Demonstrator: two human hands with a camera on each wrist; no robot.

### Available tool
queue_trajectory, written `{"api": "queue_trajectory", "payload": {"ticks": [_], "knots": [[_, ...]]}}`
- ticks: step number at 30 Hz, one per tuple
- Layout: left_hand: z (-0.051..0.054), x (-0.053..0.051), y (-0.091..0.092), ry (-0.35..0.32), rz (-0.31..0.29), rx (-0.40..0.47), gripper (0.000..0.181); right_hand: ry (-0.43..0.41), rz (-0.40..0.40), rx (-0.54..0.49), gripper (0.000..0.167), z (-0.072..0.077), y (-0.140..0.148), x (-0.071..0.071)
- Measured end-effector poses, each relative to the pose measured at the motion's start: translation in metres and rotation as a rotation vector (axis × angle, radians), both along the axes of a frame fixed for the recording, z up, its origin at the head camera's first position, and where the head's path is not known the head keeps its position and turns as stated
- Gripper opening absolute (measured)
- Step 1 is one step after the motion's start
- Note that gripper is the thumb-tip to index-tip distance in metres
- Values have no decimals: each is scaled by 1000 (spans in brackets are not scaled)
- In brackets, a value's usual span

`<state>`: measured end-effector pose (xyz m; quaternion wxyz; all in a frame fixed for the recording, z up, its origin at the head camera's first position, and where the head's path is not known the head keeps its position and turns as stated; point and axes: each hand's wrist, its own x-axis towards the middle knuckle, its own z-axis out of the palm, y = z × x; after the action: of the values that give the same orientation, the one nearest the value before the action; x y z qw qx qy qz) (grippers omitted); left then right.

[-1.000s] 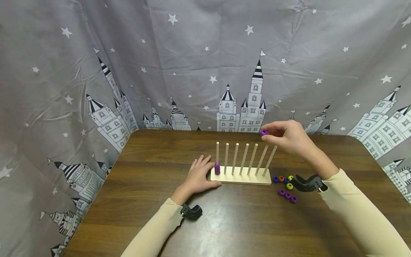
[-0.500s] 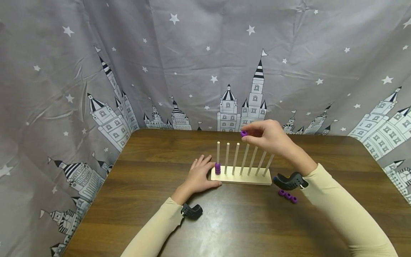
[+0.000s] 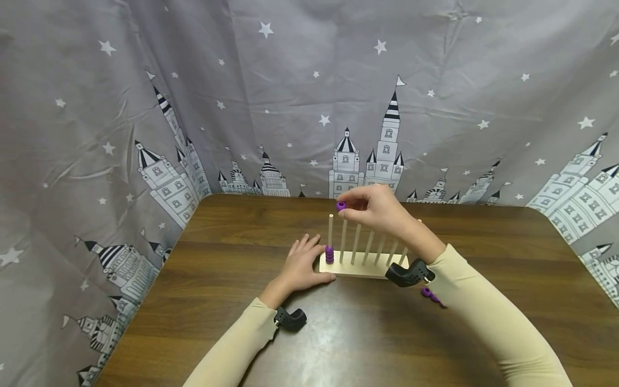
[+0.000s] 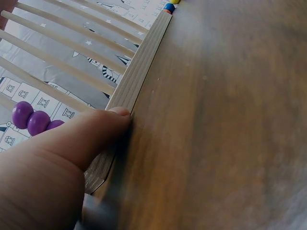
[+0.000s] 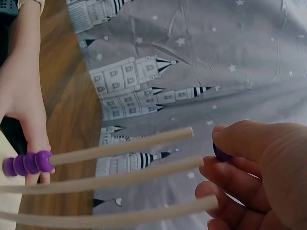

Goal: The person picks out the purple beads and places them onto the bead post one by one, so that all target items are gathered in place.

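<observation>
1. Grip: right hand (image 3: 379, 209) pinched one purple bead (image 3: 341, 206) between thumb and fingers. Its dark hole faced the head camera, uncovered; this side hold was judged well suited to threading.

2. Held bead, position: raised above the base (image 3: 360, 270), near the tips of the leftmost peg (image 3: 331, 228) and the second peg (image 3: 344, 239). In the head view it overlapped the second tip; in the right wrist view it lay just beyond the tips. Exact alignment could not be told.

3. Alignment, as judged: the hole needed to sit squarely over the chosen tip before lowering, and release was best delayed until the tip had entered; letting go sooner risked a bead rolling over the table (image 3: 358, 344).

4. Leftmost peg, foot: four purple beads (image 3: 329, 255) formed a stack against the base.

5. Left hand (image 3: 301, 264): fingers extended at the base's left end, thumb laid along its front edge, with no bead grasped. Light steady pressure here was judged a useful brace against sliding.

6. Periphery: loose purple beads (image 3: 426, 292) lay beside the right sleeve (image 3: 493, 306), partly hidden; a blue bead (image 4: 169, 8) showed beyond the base's far end.
</observation>
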<state>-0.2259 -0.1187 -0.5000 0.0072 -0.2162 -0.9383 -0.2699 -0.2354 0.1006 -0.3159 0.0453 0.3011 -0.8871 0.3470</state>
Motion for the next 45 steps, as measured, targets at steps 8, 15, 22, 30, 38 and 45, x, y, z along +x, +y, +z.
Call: {"api": "queue_trajectory", "payload": {"ticks": [8,15,22,30,38,45], "knots": [[1,0,1,-12,3,1,74,-7,20,-8,29,-9,-10,1],[1,1,1,-13,8,6,74,35,48,-17,27,-12,-13,0],[0,1,0,-4,8,-3,73,53,62,14,25,-16,-16,1],[-1,0,1,6,3,-7,74,38,62,69,25,-17,-17,3],[-3,-1,0,9,-1,-7,73,38,44,132,25,-17,-16,4],[-1,0,0,3,-1,-5,73,42,33,148,23,-16,-16,6]]}}
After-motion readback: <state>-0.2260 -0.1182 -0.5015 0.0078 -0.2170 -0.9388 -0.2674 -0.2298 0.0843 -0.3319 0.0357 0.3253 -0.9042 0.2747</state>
